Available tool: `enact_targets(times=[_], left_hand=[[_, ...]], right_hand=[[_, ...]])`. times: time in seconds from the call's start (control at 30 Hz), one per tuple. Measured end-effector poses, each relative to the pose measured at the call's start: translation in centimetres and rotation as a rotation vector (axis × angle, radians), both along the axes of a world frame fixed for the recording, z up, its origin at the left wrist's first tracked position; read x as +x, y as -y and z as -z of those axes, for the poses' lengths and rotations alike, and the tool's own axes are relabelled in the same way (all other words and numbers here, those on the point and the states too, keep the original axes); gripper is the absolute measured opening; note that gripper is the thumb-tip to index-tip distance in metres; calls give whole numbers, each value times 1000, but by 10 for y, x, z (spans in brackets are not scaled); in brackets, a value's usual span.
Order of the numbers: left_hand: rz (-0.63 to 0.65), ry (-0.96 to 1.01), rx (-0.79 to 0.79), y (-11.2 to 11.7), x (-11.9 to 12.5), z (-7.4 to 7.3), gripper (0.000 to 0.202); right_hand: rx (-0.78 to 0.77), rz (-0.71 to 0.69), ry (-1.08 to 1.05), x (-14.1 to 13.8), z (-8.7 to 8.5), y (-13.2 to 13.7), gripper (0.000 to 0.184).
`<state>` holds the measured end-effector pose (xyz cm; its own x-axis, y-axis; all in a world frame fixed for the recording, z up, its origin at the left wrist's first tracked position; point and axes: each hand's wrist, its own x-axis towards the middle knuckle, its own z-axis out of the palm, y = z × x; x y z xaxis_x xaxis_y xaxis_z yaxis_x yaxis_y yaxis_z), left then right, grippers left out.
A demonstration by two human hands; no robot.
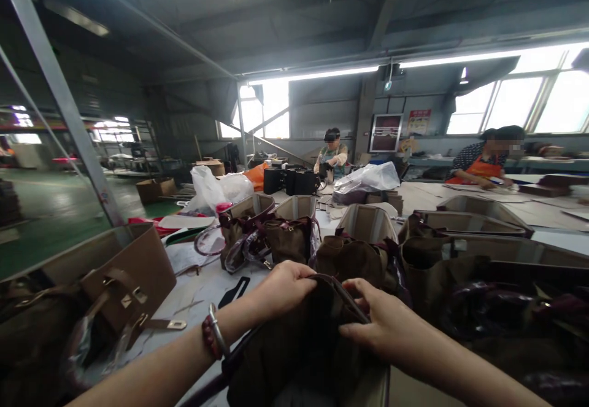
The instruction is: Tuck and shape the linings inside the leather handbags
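- A brown bag is nearest, before the person.
- The left hand pinches its rim; the right hand, just beside, grips it too.
- Beyond, more bags stand on the table.
- Farther, a co-worker wears orange.

Bare forearms, a silver bangle and dark-red bracelet, probably beaded, on the left wrist

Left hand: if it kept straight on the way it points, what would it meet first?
The dark bag's rim, which the left hand grips; past that, probably the brown bag behind, though depth is unclear.
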<state>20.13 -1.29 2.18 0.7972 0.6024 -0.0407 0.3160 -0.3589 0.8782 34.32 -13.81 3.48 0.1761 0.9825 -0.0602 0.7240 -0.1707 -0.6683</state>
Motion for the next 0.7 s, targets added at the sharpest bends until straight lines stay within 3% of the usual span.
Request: enact_targets(times=[0.1, 0.17, 0.3, 0.43, 0.6, 0.7], left_hand=[[14, 62, -46, 6, -1, -1, 34], [36, 83, -44, 10, -4, -4, 34], [48, -2, 37, 21, -22, -16, 30], [29, -83, 7, 27, -46, -24, 29], [-67, -65, -34, 22, -63, -14, 28], [-80, -37, -31, 18, -67, -8, 28]], right_hand=[[-112, -46, 74, 7, -3, 5, 17], [-131, -95, 166, 13, -6, 6, 9], [-101, -238, 277, 19, -15, 2, 13], [-90, -322, 325, 13, -24, -11, 14], [-96, -323, 312, -5, -23, -19, 19], [-142, -288, 177, -19, -17, -9, 28]])
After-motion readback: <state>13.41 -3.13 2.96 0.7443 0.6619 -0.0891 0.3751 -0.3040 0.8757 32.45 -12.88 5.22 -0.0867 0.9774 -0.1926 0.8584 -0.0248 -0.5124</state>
